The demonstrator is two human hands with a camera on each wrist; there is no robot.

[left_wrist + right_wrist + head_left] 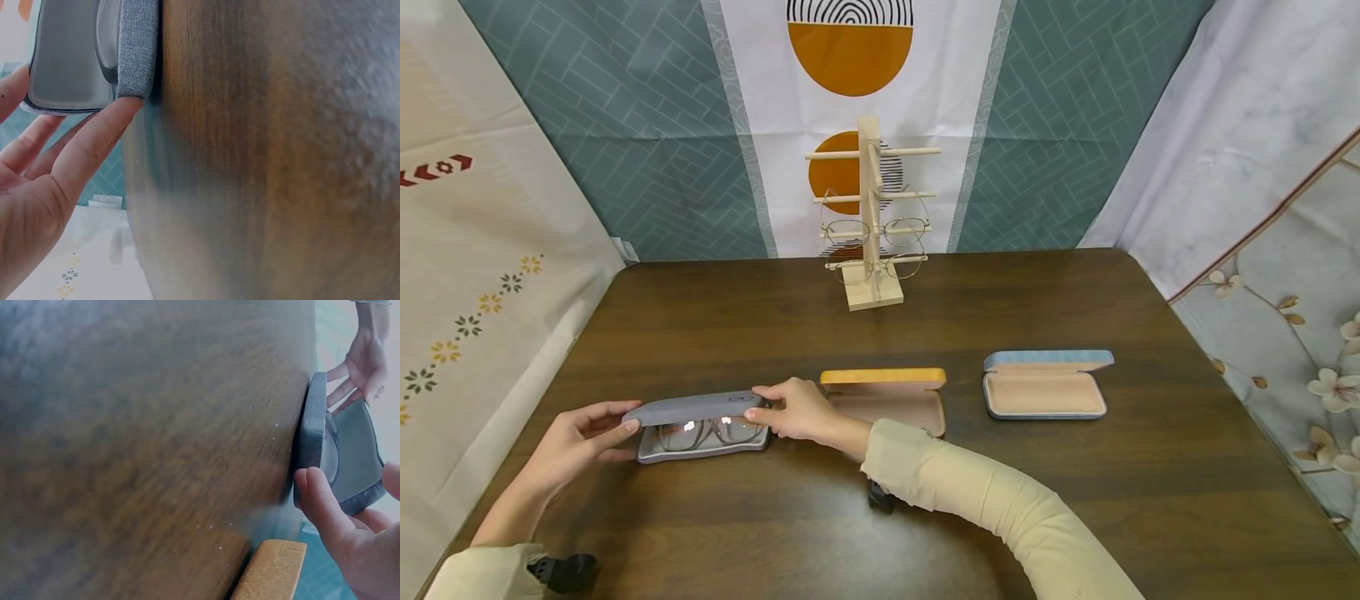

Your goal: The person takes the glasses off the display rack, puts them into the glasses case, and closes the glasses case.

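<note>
A grey fabric glasses case (pixel 700 454) lies on the table at front left, its lid (pixel 688 408) tilted partway down. Inside rests a pair of glasses (pixel 730 429), partly hidden under the lid. My left hand (pixel 574 442) holds the case's left end, thumb at the lid's corner; in the left wrist view a finger (pixel 94 140) touches the base's end. At the other end my right hand (pixel 801 410) grips the case, thumb on the lid's front edge. In the right wrist view, fingers (pixel 322 497) touch the base's end and the lid stands partly raised.
Right of the hands, a yellow case (pixel 883 377) stands with its lid up, partly behind my right forearm. Farther right is an opened blue case (pixel 1045 396) with a beige lining. A wooden rack (pixel 871 217) at the back bears two pairs of glasses.
</note>
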